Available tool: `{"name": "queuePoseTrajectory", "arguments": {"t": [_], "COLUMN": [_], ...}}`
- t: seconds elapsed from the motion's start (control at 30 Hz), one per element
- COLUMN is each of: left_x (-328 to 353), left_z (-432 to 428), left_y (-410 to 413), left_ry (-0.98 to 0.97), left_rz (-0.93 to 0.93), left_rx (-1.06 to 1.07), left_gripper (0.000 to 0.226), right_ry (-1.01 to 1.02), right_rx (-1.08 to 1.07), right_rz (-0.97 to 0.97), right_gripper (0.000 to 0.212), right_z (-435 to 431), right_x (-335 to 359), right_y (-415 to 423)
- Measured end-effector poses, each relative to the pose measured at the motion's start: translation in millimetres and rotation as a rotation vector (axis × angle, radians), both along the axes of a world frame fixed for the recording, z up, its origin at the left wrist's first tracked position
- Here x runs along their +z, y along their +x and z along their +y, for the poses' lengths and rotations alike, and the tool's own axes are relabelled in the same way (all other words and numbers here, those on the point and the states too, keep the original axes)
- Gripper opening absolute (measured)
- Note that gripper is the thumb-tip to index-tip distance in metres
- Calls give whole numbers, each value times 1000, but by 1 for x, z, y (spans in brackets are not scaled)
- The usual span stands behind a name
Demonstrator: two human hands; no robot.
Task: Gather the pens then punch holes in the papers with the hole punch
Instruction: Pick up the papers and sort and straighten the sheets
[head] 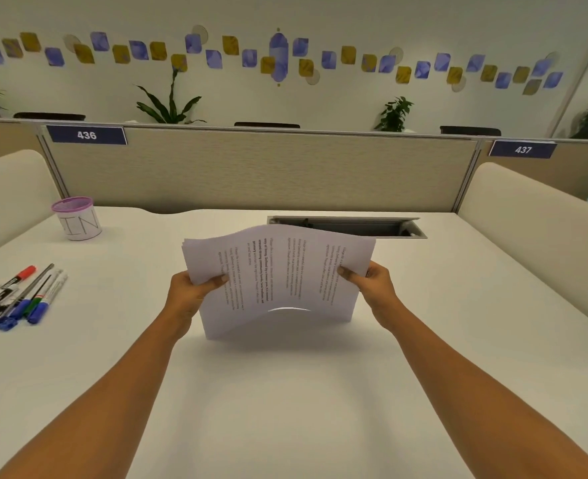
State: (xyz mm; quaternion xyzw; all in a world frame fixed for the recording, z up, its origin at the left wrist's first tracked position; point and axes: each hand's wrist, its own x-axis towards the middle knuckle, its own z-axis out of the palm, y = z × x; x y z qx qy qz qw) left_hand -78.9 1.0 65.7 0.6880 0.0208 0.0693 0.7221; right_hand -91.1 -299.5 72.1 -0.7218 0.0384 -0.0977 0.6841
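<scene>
A stack of printed white papers stands on its lower edge on the white desk, bowed in the middle. My left hand grips its left side and my right hand grips its right side. Several pens and markers with blue, red and green parts lie bunched together at the desk's left edge. No hole punch is in view.
A purple-rimmed mesh cup labelled "IN" stands at the back left. An open cable slot sits in the desk behind the papers. A beige partition closes the back, with padded dividers on both sides.
</scene>
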Motion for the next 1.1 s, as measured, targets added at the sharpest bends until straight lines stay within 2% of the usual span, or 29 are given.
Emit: {"name": "queuePoseTrajectory", "arguments": {"t": [0.2, 0.5, 0.83, 1.1], "left_x": [9, -2, 4, -6], "left_z": [4, 8, 5, -7], "left_y": [4, 0, 2, -3], "left_ry": [-9, 25, -1, 4], "left_rz": [-47, 10, -19, -5], "left_rx": [61, -76, -63, -43], "left_gripper": [23, 26, 23, 22], "right_ry": [17, 17, 34, 49], "right_rx": [-10, 5, 4, 16], "right_rz": [-34, 30, -2, 39], "right_gripper": [17, 21, 19, 31], "right_z": [-2, -3, -3, 0], "right_x": [11, -2, 4, -10], "right_y": [4, 1, 2, 0]}}
